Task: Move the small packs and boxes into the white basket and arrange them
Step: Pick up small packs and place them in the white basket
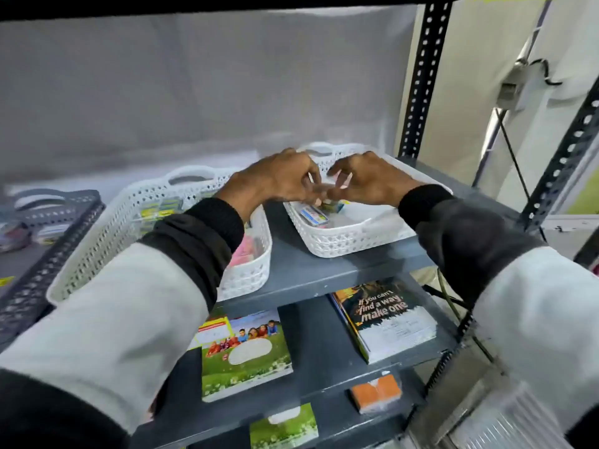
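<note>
Both hands (319, 186), fingertips pinched together, hover over a flat pack (313, 216) lying diagonally in the white basket (343, 243).

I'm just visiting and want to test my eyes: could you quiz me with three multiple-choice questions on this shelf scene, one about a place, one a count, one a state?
1. Where are both hands working?
A. over the right white basket
B. over the grey basket
C. on the lower shelf

2. How many white baskets stand on this shelf?
A. one
B. two
C. four

3. How full is the right white basket?
A. heaped
B. empty
C. a few small packs

Answers:
1 A: the left hand and right hand meet above the right white basket.
2 B: the left white basket sits beside it.
3 C: small packs lie there, bare floor beside them.
</note>
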